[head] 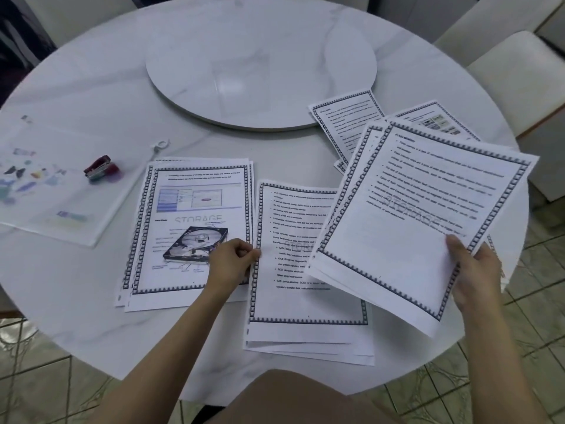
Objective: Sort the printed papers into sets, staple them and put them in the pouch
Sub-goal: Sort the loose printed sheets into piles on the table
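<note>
Holding a sheaf [412,215] at the right of the frame, right hand [477,276] fingers clamp its lower corner. Left hand [229,261] fingers curl between left pile [195,209] and middle pile [305,286] at centre; whether they pinch a sheet is unclear. Stapler [101,170] sits on pouch [61,206], left on the tabletop [76,301]
</note>
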Motion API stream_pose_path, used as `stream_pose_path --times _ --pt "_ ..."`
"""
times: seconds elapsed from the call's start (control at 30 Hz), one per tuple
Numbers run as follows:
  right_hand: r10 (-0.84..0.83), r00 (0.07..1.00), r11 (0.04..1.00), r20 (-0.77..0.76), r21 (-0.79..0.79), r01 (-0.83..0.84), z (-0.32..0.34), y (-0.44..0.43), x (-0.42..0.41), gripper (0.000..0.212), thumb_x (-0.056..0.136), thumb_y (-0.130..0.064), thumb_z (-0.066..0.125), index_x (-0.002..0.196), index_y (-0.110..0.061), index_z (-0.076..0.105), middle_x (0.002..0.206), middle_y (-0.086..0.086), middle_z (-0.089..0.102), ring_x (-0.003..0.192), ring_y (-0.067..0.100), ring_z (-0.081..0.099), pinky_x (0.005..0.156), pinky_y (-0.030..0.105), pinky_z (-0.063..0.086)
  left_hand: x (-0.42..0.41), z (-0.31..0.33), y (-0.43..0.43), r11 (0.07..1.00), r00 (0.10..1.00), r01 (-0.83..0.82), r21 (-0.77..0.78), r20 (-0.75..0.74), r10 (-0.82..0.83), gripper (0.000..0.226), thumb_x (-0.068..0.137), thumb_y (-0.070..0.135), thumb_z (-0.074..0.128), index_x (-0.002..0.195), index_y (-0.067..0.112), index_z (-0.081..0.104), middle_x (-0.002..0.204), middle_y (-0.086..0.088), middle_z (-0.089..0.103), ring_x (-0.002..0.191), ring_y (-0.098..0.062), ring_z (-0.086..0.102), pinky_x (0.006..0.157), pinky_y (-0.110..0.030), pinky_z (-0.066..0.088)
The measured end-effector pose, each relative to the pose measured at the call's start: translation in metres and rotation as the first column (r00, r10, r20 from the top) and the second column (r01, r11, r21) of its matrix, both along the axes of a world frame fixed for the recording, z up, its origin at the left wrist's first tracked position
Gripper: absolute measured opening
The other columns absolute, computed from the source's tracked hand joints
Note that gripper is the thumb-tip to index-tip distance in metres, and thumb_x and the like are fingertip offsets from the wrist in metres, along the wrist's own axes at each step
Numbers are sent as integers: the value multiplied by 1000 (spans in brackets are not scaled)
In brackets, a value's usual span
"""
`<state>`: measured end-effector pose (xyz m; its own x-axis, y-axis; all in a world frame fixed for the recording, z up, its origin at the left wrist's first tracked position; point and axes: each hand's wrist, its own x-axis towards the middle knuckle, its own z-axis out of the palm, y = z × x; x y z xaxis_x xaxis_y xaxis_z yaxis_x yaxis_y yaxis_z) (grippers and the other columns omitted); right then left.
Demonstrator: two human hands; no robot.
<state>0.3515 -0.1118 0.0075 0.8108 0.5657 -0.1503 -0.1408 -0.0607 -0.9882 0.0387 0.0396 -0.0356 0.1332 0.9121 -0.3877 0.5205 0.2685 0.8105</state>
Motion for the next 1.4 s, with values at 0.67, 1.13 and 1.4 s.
stream_pose_path --times 0.67,1.13,1.4 --pt "281 959 957 -28 -73 -282 -14 20 -36 82 32 -71 79 100 -26 65 95 -16 72 93 7 68 79 23 56 33 38 -23 999 926 -37 28 377 23 21 89 12 59 107 22 62 81 3 64 74 -9 61 71 -18 54" --pt "269 963 954 2 -135 -267 -21 19 -34 82 29 -74 77 92 -23 68 88 -14 73 87 6 69 77 22 57 25 28 -19 993 941 -28 -117 331 65 9 84 16 66 86 6 65 74 -4 61 67 -12 57 56 -11 50" --pt "156 983 975 95 -173 -138 -16 9 -15 24 87 -18 62 109 -10 63 86 -8 67 79 8 64 57 10 52 11 11 -17 994 980 -88 -70 174 99 10 86 19 65 87 9 65 71 1 60 64 -15 55 63 -25 50"
